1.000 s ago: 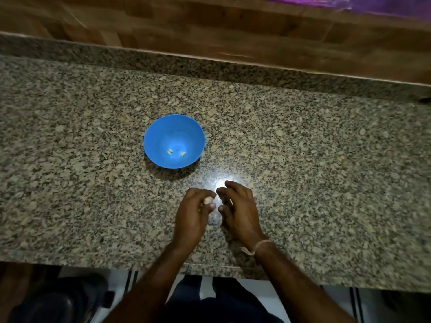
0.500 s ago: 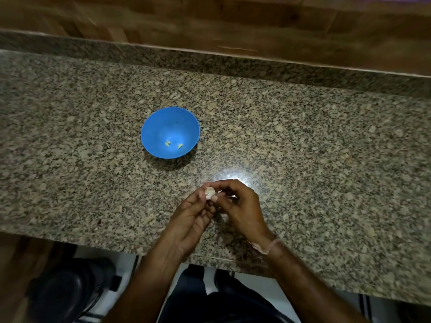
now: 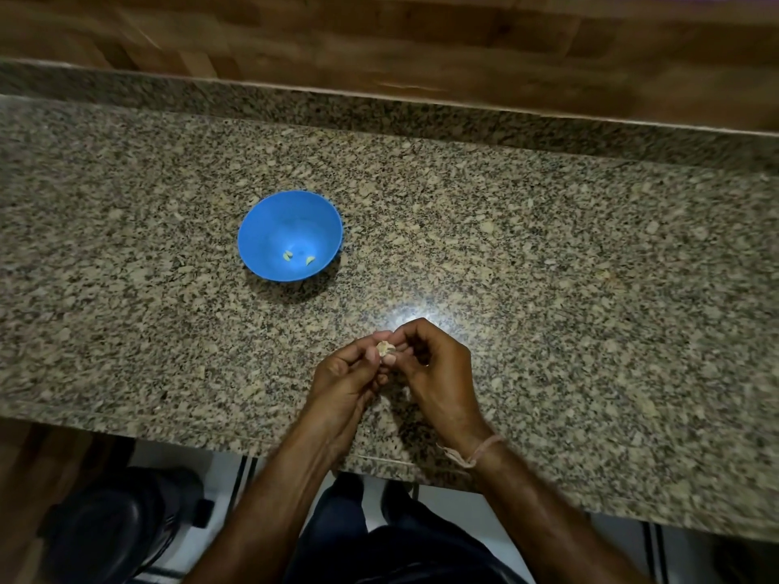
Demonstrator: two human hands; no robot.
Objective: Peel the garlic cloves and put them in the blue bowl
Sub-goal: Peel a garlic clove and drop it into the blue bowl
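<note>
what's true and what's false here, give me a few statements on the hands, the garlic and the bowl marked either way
1. The blue bowl stands on the granite counter. True.
2. The bowl is empty. False: two small yellowish pieces lie in its bottom.
3. The left hand and the right hand both pinch one garlic clove. True.
4. The hands are held over the bowl. False: they are apart from it, nearer the counter's front edge.
5. A thread band circles the right wrist. True.
</note>
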